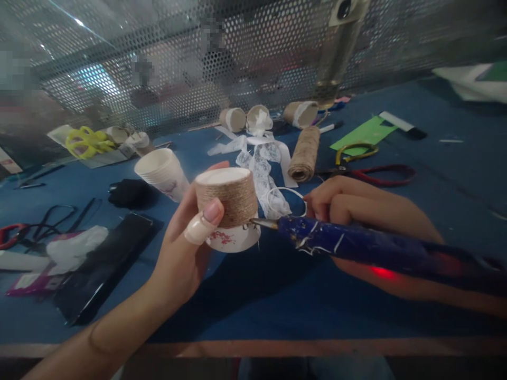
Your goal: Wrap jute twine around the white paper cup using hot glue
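Note:
My left hand (pixel 186 248) is wrapped round a paper cup (pixel 232 198), its thumb on the near side with a pale wrapping on it. Brown twine covers the cup's upper part; white paper with a red print shows below. From the right, my right hand (pixel 368 211) grips a dark blue glue gun (pixel 356 245), partly hidden behind it. The gun's metal tip meets the lower edge of the twine. A thin white loop (pixel 287 192) shows beside the right fingertips. Behind the cup lies white lace (pixel 261 163), with a twine roll (pixel 304 153) to its right.
Stacked paper cups (pixel 162 171) stand left of the held cup. Red and yellow handled pliers (pixel 356 163) and green card (pixel 364 134) lie at right. A black case (pixel 106 269) and yellow scissors (pixel 87 142) are at left. Twine-wrapped cups (pixel 233 120) sit before a perforated metal screen (pixel 170 79).

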A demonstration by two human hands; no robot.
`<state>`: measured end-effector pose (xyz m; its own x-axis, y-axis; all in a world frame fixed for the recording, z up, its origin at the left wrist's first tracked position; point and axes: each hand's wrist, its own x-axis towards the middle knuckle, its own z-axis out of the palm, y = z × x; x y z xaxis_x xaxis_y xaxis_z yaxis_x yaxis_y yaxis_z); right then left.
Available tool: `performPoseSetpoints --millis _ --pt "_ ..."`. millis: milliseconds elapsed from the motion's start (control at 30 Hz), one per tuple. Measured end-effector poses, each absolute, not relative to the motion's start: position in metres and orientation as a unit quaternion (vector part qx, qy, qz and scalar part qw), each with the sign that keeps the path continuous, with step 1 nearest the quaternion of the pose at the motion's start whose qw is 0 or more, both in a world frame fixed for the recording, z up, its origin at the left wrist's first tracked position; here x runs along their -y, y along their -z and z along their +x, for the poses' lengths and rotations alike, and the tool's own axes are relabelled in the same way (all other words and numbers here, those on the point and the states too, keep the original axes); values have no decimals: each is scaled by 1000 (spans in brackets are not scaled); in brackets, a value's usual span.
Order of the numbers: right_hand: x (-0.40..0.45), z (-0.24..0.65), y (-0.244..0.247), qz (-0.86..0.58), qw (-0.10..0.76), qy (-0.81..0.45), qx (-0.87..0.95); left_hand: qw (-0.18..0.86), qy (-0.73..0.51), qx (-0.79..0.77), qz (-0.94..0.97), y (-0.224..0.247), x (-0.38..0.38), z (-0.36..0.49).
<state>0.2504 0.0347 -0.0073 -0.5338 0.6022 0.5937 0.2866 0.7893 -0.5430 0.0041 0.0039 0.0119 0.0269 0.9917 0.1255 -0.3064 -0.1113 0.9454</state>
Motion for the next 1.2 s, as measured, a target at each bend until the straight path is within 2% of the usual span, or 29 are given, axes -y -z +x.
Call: performPoseSetpoints --millis 600,867,1200 --pt "-29 250 4 -315 376 -162 856 560 -586 -372 453 -10 -5 0" --pt "-29 248 9 -300 408 -162 847 557 -565 -392 465 -9 -7 -1" --pt "-28 252 2 -319 347 -165 866 615 -556 -360 429 -10 -7 -1"
